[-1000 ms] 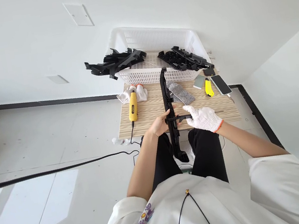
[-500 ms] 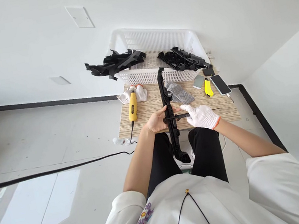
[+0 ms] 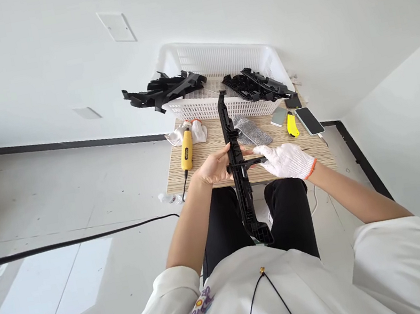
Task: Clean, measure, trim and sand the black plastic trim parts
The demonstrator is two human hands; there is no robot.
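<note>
My bare left hand [image 3: 215, 168] is closed around the middle of a long, ribbed black plastic part [image 3: 244, 194]. The part stands lengthwise before me, its far end near the basket and its wider, bent end above my lap. My right hand [image 3: 286, 160], in a white knitted glove with an orange cuff, is closed on a slim black stick-like piece [image 3: 255, 161]. That piece meets the plastic part crosswise; whether it is a separate tool or joined to the part I cannot tell. A thin dark tip sticks out behind the glove.
A white plastic basket [image 3: 201, 108] holds two heaps of black parts [image 3: 165, 90] at the back. On the slatted table [image 3: 208, 149] lie a yellow corded tool [image 3: 186, 149], a grey cloth [image 3: 252, 130], a yellow cutter [image 3: 291, 125] and a phone [image 3: 309, 121]. A black cable [image 3: 86, 238] crosses the floor.
The plastic part has tilted slightly and its near end has come closer to my body. Both hands keep their hold, the right forearm shifting a little to the right.
</note>
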